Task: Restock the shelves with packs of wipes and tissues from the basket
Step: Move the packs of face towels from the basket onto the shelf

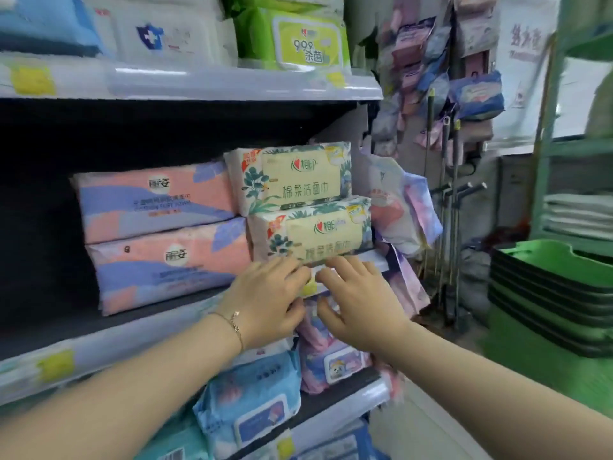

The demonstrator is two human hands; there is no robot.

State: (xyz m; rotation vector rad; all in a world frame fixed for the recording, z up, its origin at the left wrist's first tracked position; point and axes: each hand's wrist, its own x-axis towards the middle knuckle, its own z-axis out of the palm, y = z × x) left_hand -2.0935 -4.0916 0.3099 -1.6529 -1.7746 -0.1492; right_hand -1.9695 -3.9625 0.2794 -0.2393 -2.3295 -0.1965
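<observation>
Two floral cream tissue packs are stacked on the middle shelf (139,323), the upper pack (292,175) on the lower pack (315,232). My left hand (265,300) and my right hand (358,300) sit side by side at the shelf's front edge, just below the lower pack. Their fingertips reach its bottom front, the fingers only loosely bent. Neither hand holds anything. Left of the stack lie two pink-and-purple packs (156,200), one on the other (169,263).
Blue (248,396) and pink (335,356) wipe packs fill the shelf below. White and green (298,34) packs stand on the top shelf. Hanging packs (404,207) and mop handles (447,194) lie right of the shelves. Stacked green baskets (547,287) stand at the far right.
</observation>
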